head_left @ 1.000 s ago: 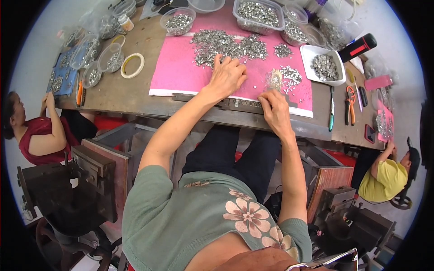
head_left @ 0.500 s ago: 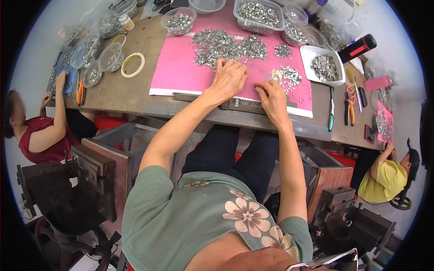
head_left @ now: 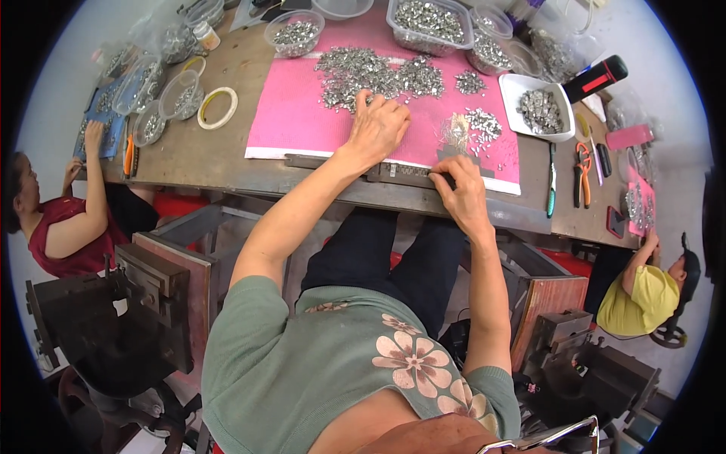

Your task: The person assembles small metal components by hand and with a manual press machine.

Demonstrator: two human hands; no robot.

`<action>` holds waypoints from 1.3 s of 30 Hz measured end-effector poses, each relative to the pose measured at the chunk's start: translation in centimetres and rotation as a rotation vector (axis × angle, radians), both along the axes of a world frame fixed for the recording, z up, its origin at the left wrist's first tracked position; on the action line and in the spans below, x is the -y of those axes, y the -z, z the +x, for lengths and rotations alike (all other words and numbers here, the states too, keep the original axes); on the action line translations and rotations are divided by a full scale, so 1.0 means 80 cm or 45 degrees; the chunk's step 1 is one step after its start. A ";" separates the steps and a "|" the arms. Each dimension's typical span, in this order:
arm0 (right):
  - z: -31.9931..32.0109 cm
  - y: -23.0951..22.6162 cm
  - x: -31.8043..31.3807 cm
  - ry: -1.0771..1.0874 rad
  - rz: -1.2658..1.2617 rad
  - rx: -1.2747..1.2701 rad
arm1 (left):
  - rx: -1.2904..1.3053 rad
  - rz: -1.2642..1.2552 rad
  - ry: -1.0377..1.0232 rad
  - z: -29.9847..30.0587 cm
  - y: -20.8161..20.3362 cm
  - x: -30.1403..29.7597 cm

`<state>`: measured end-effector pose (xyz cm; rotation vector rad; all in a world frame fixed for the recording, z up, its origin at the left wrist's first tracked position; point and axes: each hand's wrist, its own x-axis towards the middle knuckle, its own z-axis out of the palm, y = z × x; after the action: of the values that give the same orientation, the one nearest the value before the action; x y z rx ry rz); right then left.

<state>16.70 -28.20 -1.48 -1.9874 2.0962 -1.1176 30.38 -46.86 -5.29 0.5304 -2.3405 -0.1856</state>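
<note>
My left hand (head_left: 378,130) is at the near edge of a big heap of small silvery metal pieces (head_left: 359,72) on a pink mat. Its fingers are bent and pressed together among the pieces; what they grip is hidden. My right hand (head_left: 463,188) rests over the right end of a narrow dark metal bar (head_left: 404,170) along the table's front edge. Small pieces sit in a row on this bar. Thumb and fingertips are closed at its end, and anything between them is too small to make out. Beyond that hand lie thin pale pins (head_left: 456,130) and a small pile of shiny pieces (head_left: 482,129).
A white tray (head_left: 508,94) and a clear tub (head_left: 392,34) hold metal pieces. Orange-handled pliers (head_left: 582,174) and a green-tipped tool (head_left: 552,181) lie to the right, a tape roll (head_left: 217,108) to the left. One person (head_left: 72,208) works at left, another (head_left: 643,295) at right.
My right hand has come nearer, from beside the small pile down to the bar's right end, uncovering the thin pins. My left hand stays at the heap, its fingers shifted slightly.
</note>
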 end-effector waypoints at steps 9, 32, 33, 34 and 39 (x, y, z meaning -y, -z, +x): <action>-0.022 0.004 0.047 0.022 -0.036 0.139 | 0.041 0.031 0.038 0.003 -0.002 -0.002; -0.042 0.044 0.164 0.007 -0.014 -0.221 | -0.223 0.270 0.191 0.046 -0.012 -0.099; -0.042 0.040 0.167 -0.008 -0.047 -0.246 | -0.208 0.259 0.186 0.046 -0.012 -0.099; -0.042 0.036 0.170 -0.022 -0.080 -0.270 | -0.192 0.248 0.183 0.046 -0.012 -0.098; -0.042 0.011 0.134 -0.048 -0.060 -0.091 | -0.212 0.247 0.197 0.041 -0.010 -0.097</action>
<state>13.34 -38.94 -2.39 -2.1094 2.0751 -1.1157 33.63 -39.10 -4.49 0.4095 -2.2119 -0.5140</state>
